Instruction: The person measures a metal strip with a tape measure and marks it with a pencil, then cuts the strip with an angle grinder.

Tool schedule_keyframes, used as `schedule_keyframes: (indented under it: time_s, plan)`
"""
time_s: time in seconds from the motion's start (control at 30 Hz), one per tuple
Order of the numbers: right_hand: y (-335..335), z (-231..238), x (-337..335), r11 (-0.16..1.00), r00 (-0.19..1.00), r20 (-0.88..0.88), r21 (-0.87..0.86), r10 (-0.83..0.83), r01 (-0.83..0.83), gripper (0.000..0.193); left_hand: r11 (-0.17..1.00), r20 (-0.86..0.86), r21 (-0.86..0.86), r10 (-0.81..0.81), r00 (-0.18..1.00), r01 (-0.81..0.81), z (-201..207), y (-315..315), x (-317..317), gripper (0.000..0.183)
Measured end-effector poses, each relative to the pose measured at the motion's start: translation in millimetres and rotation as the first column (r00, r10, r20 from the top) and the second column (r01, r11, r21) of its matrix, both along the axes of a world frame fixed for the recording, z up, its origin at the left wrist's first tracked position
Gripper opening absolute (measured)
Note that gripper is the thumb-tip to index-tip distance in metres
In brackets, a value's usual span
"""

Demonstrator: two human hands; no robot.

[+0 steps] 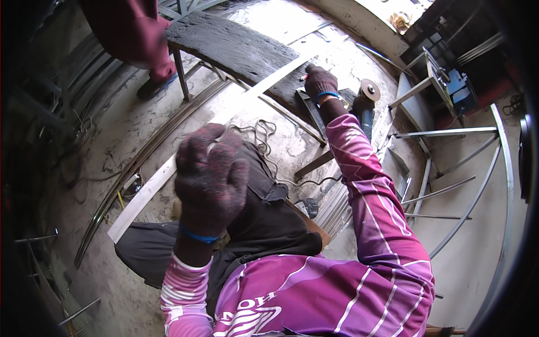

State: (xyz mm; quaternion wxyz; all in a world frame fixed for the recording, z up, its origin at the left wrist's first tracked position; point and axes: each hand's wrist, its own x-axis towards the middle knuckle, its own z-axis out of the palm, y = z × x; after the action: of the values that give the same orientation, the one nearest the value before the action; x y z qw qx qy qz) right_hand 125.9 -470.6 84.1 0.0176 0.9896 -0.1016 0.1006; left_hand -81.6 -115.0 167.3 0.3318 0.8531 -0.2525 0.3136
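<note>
My left hand (pixel 210 174), in a dark knit glove with a blue cuff, is raised close to the camera with its fingers curled into a fist; nothing shows in it. It hides part of a long pale flat strip (pixel 146 194) that runs diagonally up to a dark weathered plank bench (pixel 236 42). My right hand (pixel 320 83), gloved the same way, reaches out and rests on the bench at the strip's far end, above a dark flat metal piece (pixel 310 109). Its grip is hidden. An angle grinder (pixel 368 92) lies just right of that hand.
Another person in dark red clothing (pixel 132 28) stands at the bench's left end. Curved metal rails (pixel 140 160) lie on the concrete floor, and a bent metal frame with thin rods (pixel 477 185) is on the right. A coiled cable (pixel 261 135) lies below the bench. A blue machine (pixel 457 90) sits at the far right.
</note>
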Motion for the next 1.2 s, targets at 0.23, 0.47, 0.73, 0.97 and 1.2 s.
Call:
schedule_keyframes:
  time_s: [0.23, 0.47, 0.73, 0.97, 1.2]
  plan:
    - [-2.3, -17.6, 31.0, 0.997, 0.975, -0.211, -0.036, -0.075, 0.069, 0.048, 0.905, -0.428, 0.347, 0.386, 0.818, -0.246, -8.3, 75.9, 2.2, 0.044]
    - [-23.4, -9.8, 10.0, 0.983, 0.994, 0.109, 0.186, -0.017, -0.004, 0.054, 0.88, -0.375, 0.435, 0.371, 0.85, -0.193, -23.2, 69.3, 4.5, 0.039]
    - [-114.5, 25.2, -169.7, 0.863, 0.895, -0.018, 0.257, -0.447, 0.436, 0.098, 0.981, -0.221, 0.166, 0.135, 0.966, -0.099, -10.1, 57.5, 9.9, 0.034]
    - [-140.8, -21.6, -160.5, 0.778, 0.859, -0.1, 0.381, -0.502, 0.499, 0.091, 0.994, -0.088, 0.054, -0.095, 0.992, 0.1, 12.0, 9.9, -32.0, 0.032]
    - [-81.2, 13.9, -238.7, 0.661, 0.883, 0.23, 0.742, -0.409, 0.112, 0.056, 0.84, -0.304, -0.283, -0.536, 0.787, 0.463, -28.6, -53.1, -77.7, 0.033]
